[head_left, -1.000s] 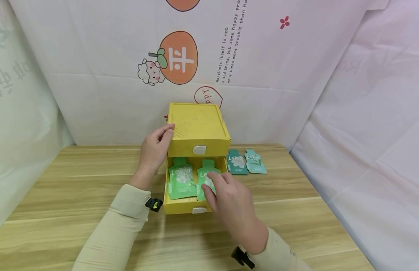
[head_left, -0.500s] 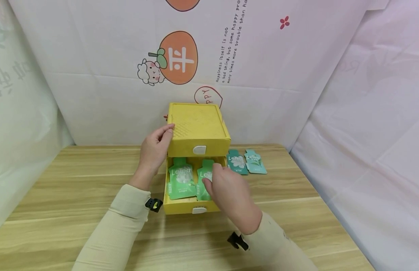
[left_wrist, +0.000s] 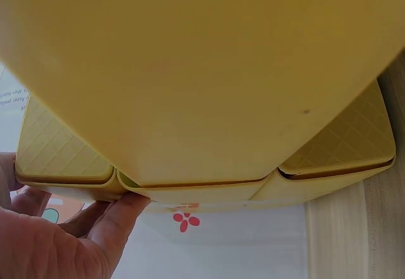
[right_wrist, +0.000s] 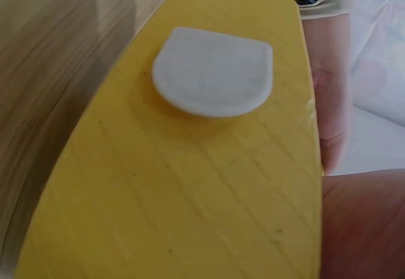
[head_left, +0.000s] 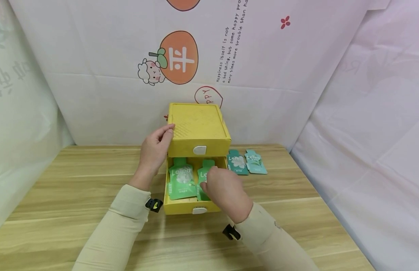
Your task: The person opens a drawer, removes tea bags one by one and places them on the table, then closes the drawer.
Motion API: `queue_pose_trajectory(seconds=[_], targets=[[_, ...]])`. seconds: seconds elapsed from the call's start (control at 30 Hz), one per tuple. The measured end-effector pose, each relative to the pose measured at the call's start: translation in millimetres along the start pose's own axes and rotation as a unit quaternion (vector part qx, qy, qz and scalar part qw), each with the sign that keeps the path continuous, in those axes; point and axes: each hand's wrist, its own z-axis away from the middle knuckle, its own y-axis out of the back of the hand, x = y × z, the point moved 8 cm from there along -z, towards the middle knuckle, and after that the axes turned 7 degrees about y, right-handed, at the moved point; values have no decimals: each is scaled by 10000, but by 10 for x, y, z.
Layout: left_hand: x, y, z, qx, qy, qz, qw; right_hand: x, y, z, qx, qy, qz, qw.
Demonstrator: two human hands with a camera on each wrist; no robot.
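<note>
A small yellow two-drawer box [head_left: 197,120] stands on the table, its lower drawer [head_left: 179,208] pulled out. In the drawer lie two green tea packets, a left packet [head_left: 182,184] and a right packet [head_left: 204,174]. My left hand [head_left: 153,150] grips the box's upper left front edge; in the left wrist view its thumb and fingers lie around the corner. My right hand [head_left: 227,190] reaches over the right packet, fingers curled down inside the drawer, thumb tip over the packet. Its fingertips are hidden, so a hold on the packet cannot be confirmed.
Right of the box, a dark teal tea packet [head_left: 237,162] and a light teal packet [head_left: 255,162] lie side by side on the wooden table [head_left: 94,169]. Behind stands a printed white cloth [head_left: 121,105]. A white pull tab [right_wrist: 214,73] juts from the drawer front.
My right hand has moved slightly left and turned, its fingers curling from spread to bent over the right packet. My left hand, the box and the packets have stayed in place.
</note>
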Motion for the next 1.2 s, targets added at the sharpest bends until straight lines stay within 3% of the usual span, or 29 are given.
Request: queue_pose_trajectory(seconds=[0.27,0.87,1.2], targets=[[14,-6,1,0,-13,3,10000,50,-161,-61,-762,-333,-302,9961],[4,-7,3,-1,10,69,10000,42,-267,-113,-1033,-412,-68,9938],[3,-5,1,-44,4,59,10000,33,-254,-129,-826,-319,-374,9954]])
